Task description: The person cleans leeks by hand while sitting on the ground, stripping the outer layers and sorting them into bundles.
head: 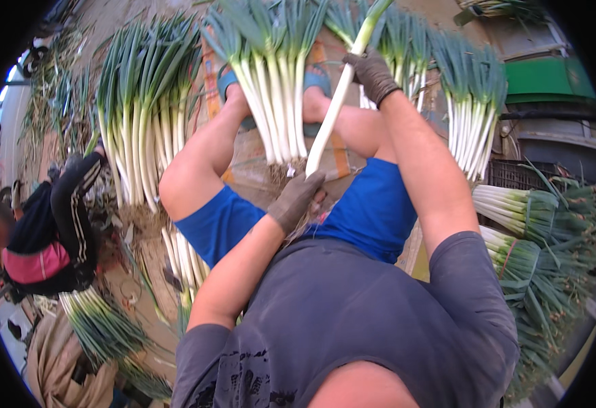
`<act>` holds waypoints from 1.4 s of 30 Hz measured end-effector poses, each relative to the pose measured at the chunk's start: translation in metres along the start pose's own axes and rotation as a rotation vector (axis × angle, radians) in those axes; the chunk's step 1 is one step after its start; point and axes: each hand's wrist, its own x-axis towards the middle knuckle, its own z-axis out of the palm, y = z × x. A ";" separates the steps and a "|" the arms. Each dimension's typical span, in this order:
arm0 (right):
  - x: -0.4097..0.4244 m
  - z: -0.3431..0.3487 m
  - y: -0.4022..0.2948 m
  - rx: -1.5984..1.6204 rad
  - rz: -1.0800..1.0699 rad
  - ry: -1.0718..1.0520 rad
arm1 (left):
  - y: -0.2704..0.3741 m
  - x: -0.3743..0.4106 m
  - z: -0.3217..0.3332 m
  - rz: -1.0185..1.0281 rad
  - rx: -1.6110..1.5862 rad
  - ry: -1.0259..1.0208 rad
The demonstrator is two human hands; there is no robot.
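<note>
In brown work gloves, both my hands hold one long Welsh onion (pixel 333 109) slantwise above my lap. My right hand (pixel 373 74) is closed around it where the white shank turns green. Lower down, my left hand (pixel 298 199) grips the root end, with thin roots trailing beneath the fingers. A row of Welsh onions (pixel 272 109) lies on flattened cardboard (pixel 244 166) between my sandalled feet, roots toward me and leaves pointing away. The upper leaves of the held stalk run out of the top of the view.
More onion piles lie to the left (pixel 137 117) and right (pixel 468 102). Tied bundles (pixel 517 214) are stacked at my right, beside a black plastic crate (pixel 525 171). Another person (pixel 48 239) is bent over at the left. Trimmed leaves (pixel 55 112) litter the floor.
</note>
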 end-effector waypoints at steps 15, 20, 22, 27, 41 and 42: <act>0.048 0.166 0.027 -0.988 -0.135 -0.255 | -0.051 0.142 -0.072 0.056 -0.241 0.709; 0.079 0.214 0.106 -0.913 -0.174 -0.248 | -0.070 0.160 -0.108 0.007 -0.267 0.819; 0.096 0.223 0.137 -0.903 -0.184 -0.212 | -0.070 0.167 -0.115 -0.025 -0.243 0.831; 0.091 0.235 0.145 -1.027 -0.154 -0.357 | -0.073 0.175 -0.113 -0.093 -0.291 0.912; 0.089 0.212 0.135 -1.046 -0.225 -0.445 | -0.144 0.214 -0.151 -0.115 -0.015 0.942; 0.090 0.200 0.128 -1.034 -0.254 -0.455 | -0.144 0.216 -0.152 -0.114 0.001 0.938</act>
